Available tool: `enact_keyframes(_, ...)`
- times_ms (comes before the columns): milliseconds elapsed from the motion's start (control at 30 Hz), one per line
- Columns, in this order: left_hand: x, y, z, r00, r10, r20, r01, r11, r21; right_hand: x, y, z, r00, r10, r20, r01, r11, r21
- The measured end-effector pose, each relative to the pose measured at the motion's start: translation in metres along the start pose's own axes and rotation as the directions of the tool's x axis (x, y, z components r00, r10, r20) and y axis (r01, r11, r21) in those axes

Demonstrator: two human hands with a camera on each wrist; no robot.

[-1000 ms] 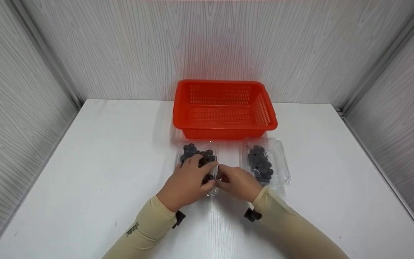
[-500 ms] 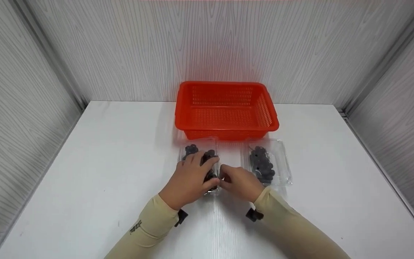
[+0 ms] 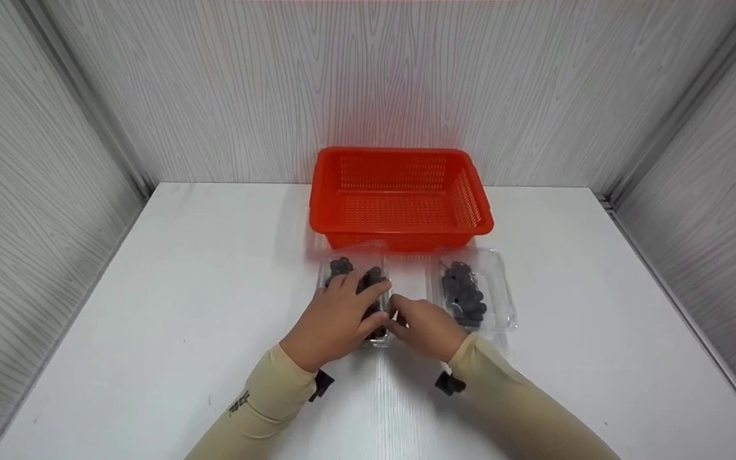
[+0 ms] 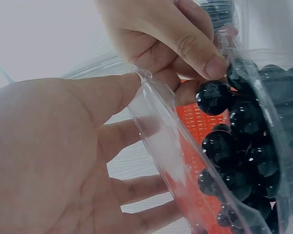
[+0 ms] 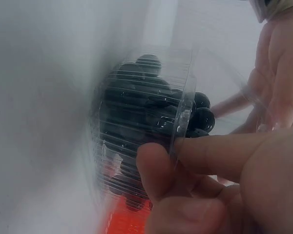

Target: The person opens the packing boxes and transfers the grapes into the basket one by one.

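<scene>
A clear plastic fruit box (image 5: 136, 87) filled with dark grapes (image 4: 244, 141) sits in front of the basket. Its lid (image 4: 168, 146) is partly raised, so a gap shows the grapes in the left wrist view. My left hand (image 3: 336, 319) lies over the lid from above, fingers spread and mostly straight, thumb tip right at the lid's corner. From the other side my right hand (image 3: 429, 326) pinches the box's rim (image 5: 181, 119) between thumb and index finger. Much of the box is hidden under the left hand in the head view.
A red slotted basket (image 3: 400, 233) stands behind the boxes, near the back wall. Right of my right hand, a second clear box (image 3: 501, 281) holds another bunch of dark grapes (image 3: 464, 291). White walls enclose the table (image 3: 151, 306) at the back and sides.
The lid's far edge has risen slightly toward the basket, tilting up. My left hand has shifted a little to the right with it. My right hand keeps its place at the box's rim.
</scene>
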State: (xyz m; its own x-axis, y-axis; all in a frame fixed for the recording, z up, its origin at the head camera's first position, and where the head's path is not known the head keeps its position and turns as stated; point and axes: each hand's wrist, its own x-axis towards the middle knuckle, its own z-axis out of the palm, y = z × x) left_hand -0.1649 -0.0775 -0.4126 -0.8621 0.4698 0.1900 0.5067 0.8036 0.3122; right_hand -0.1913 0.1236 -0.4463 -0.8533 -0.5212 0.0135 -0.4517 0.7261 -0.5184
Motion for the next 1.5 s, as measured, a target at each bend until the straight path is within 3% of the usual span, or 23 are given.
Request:
enact_keyframes(500, 0.011, 0.001, -0.005, 0.999, -0.051, 0.011, 0.051, 0.998, -0.026, 0.002, 0.003, -0.003, 1.0, -0.003, 0.001, 0.003, 1.0, 0.03)
enact_keyframes(933, 0.009, -0.001, -0.01, 0.997, -0.071, -0.006, 0.07, 0.996, -0.053, 0.003, 0.001, -0.004, 0.999, 0.031, 0.004, -0.031, 0.999, 0.008)
enact_keyframes(1167, 0.006, -0.005, -0.009, 0.998, -0.048, -0.032, 0.046, 0.996, -0.075, 0.001, 0.003, -0.001, 0.999, -0.023, -0.033, 0.022, 0.999, -0.032)
enact_keyframes(1500, 0.004, -0.004, -0.014, 0.997, -0.082, 0.006, 0.082, 0.987, -0.138, -0.004, 0.004, -0.007, 1.0, -0.027, -0.003, 0.027, 0.999, -0.046)
